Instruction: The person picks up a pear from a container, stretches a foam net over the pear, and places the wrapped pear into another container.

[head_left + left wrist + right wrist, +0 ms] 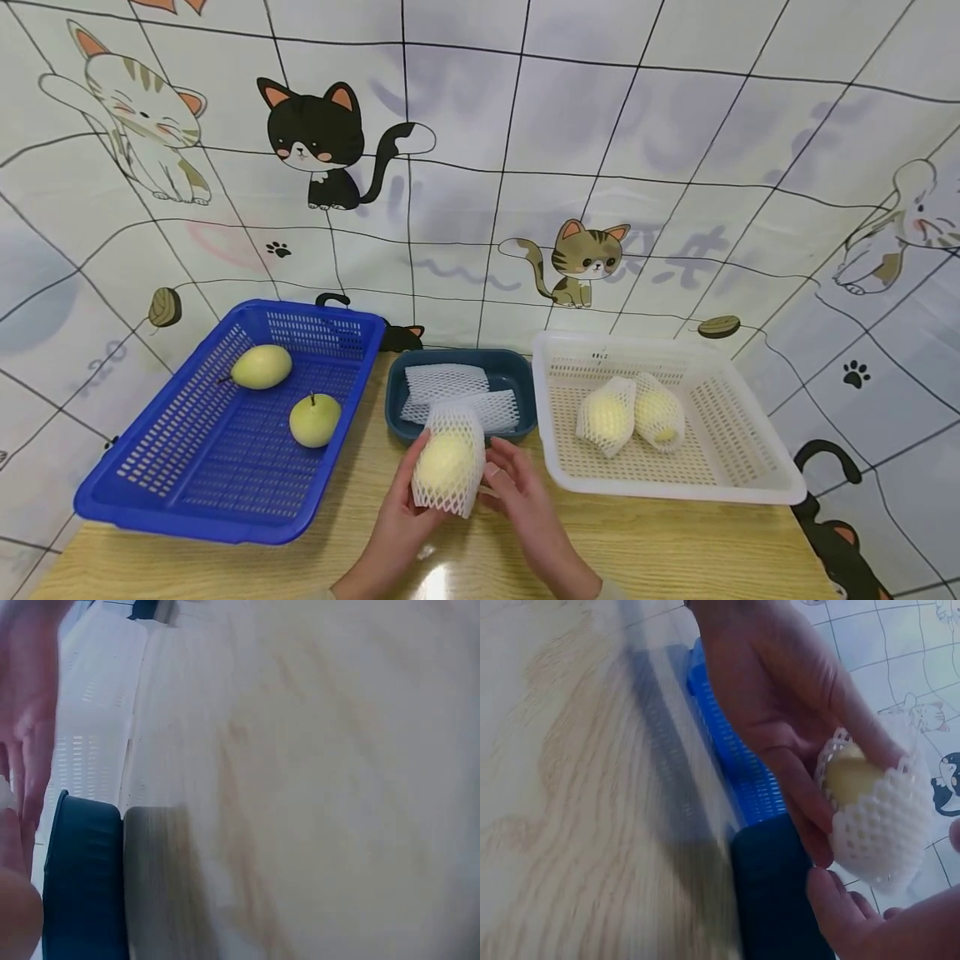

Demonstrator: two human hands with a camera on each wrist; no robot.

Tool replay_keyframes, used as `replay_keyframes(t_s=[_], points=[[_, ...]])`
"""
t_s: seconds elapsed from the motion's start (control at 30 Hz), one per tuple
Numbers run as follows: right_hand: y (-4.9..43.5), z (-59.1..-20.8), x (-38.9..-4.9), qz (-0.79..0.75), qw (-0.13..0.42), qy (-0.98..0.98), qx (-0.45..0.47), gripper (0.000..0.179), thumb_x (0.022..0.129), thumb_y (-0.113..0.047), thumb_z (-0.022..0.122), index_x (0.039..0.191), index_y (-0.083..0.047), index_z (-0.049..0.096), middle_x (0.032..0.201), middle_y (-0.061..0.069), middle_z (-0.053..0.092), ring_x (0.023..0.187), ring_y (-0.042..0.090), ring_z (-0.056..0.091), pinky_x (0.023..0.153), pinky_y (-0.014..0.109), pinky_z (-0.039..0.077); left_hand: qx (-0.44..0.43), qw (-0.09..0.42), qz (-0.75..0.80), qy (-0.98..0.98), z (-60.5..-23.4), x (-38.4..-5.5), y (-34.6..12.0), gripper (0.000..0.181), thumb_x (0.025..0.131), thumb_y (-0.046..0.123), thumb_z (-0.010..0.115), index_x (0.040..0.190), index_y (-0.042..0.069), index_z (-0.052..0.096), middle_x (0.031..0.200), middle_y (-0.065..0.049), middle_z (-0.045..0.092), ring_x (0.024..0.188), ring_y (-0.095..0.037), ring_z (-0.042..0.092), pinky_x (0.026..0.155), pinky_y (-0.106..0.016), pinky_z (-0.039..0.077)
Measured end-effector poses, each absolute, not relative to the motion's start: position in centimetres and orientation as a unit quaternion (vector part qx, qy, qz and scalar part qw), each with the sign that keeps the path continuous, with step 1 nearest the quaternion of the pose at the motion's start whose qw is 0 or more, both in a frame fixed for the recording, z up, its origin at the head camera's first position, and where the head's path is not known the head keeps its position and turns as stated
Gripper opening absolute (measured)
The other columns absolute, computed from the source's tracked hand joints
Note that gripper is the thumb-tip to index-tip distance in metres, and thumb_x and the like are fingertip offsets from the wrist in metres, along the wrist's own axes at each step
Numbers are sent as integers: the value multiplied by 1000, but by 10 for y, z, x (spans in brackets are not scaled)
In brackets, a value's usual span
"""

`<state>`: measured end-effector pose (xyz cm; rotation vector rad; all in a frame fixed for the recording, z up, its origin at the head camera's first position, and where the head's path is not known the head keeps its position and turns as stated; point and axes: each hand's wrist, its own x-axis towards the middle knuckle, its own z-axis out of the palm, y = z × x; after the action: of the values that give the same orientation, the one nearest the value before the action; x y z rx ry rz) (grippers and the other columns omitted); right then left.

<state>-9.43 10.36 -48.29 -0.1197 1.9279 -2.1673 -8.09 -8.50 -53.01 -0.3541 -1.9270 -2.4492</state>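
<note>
A pale yellow-green pear [447, 460] sits inside a white foam net sleeve [889, 832], held up over the table in front of the small dark teal tray. My left hand [408, 521] grips the sleeved pear from its left side, thumb and fingers around it. Close by on its right is my right hand [531, 510], fingers loosely bent beside the sleeve; whether they touch it is hard to tell. In the right wrist view, part of the pear shows through the sleeve's open end near the left hand [780, 705].
The teal tray [395, 400] holds several flat foam sleeves [446, 382]. To the left, a blue basket [225, 467] contains two bare pears [315, 420]. A white basket [720, 450] on the right holds two sleeved pears [607, 417]. Behind stands a cat-patterned backdrop [465, 167].
</note>
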Motion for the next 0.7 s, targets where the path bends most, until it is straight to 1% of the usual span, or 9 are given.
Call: replay_keyframes(t_s=[0.1,0.23,0.3,0.4,0.47,0.53,0.6,0.7], points=[[105,-480,-94,-732,146,662,-64,67,110,-30,52,161,0,22,157,28,39,137,33,48,105,46,50,-118,30,-765,-633,-528,-81,-82,94,84,-17,72,163,12,30,155,-34,33,116,-9,61,89,-26,56],[105,-478,-94,-726,160,664,-77,69,110,-32,51,164,-3,18,161,26,35,144,34,41,109,45,46,-108,59,-729,-673,-525,-78,-79,90,80,-17,75,158,13,43,152,-30,44,94,-11,68,76,-26,59],[106,-478,-94,-724,162,666,-77,70,110,-32,51,164,-3,17,162,26,33,145,34,40,110,45,46,-110,78,-709,-692,-523,-78,-78,88,78,-18,77,155,13,49,149,-28,49,88,-10,68,73,-26,59],[107,-478,-94,-723,169,666,-76,70,110,-33,51,164,-4,17,162,25,34,144,34,41,109,47,46,-128,113,-680,-713,-520,-78,-76,84,74,-19,80,149,10,56,143,-26,55,92,-8,67,73,-25,60],[107,-479,-94,-723,172,665,-75,70,109,-33,51,164,-3,18,162,25,33,143,35,42,108,47,47,-143,143,-661,-723,-519,-79,-75,83,71,-20,81,146,8,59,141,-25,58,102,-7,65,77,-24,59],[108,-479,-94,-722,175,665,-72,71,109,-34,51,163,-3,18,163,25,33,143,34,43,107,47,48,-152,172,-642,-732,-519,-80,-75,82,69,-21,82,143,7,62,139,-24,61,109,-6,62,78,-22,58],[109,-479,-94,-724,177,663,-68,70,109,-34,51,163,-3,19,163,25,32,143,34,43,107,47,48,-158,197,-627,-737,-519,-80,-74,80,67,-21,82,140,7,64,139,-23,62,112,-5,61,78,-21,58],[110,-478,-94,-726,178,662,-61,71,109,-35,51,163,-1,19,163,25,32,141,33,45,104,44,50,-175,222,-599,-749,-519,-80,-74,79,67,-22,83,139,8,66,138,-25,61,111,-6,62,74,-21,59]])
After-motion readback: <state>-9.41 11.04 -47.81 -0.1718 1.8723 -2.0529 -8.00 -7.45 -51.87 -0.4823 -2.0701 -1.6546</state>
